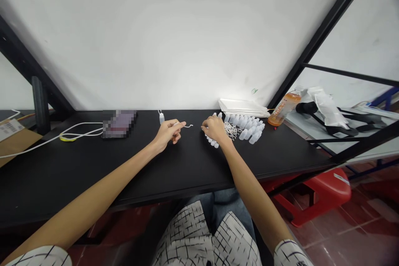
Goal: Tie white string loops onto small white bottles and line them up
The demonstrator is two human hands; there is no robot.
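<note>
My left hand (169, 132) is closed in a pinch above the black table, with a short white string (188, 126) sticking out to the right of its fingertips. Just behind it a small white bottle (161, 117) stands upright with a loop at its top. My right hand (214, 127) reaches down over several small white bottles, its fingers bent; whether it grips one is hidden. To its right lies a pile of short white strings (230, 130), with several more small translucent bottles (246, 123) grouped behind and beside it.
White sheets (243, 107) lie against the wall. An orange drink bottle (285, 107) lies tilted at the right. At the left are a blurred-out object (119, 124), a white cable (84, 124) and a cardboard box (17, 139). A red stool (324, 191) stands below right.
</note>
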